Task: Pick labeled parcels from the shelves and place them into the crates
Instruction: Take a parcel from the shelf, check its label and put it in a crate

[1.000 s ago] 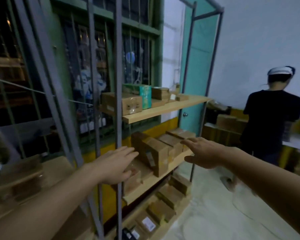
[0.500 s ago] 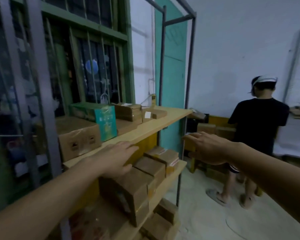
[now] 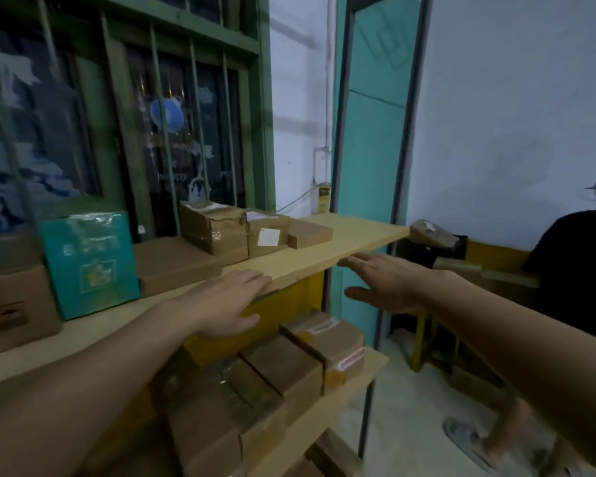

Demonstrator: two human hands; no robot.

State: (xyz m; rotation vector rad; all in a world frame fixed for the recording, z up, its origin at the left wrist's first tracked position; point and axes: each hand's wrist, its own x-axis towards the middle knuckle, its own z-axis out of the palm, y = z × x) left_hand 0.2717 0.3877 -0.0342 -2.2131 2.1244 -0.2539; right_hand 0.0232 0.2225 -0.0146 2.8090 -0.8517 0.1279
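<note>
Hovering at the front edge of the upper shelf (image 3: 351, 235), my left hand (image 3: 221, 304) and right hand (image 3: 387, 284) were spread flat and held nothing; the labeled parcels (image 3: 267, 235) sat untouched further back on that board.

Dim, bluish indoor light; the wall (image 3: 503, 125) beyond the fingers (image 3: 250, 279) is the brightest area. Parcels (image 3: 283, 370) below the fingers lie in deep shadow. Posts (image 3: 408, 132) bow toward the edges, and the lower corners smear.

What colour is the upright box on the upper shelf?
Teal green, with pale printing on its front; the head view shows it.
</note>
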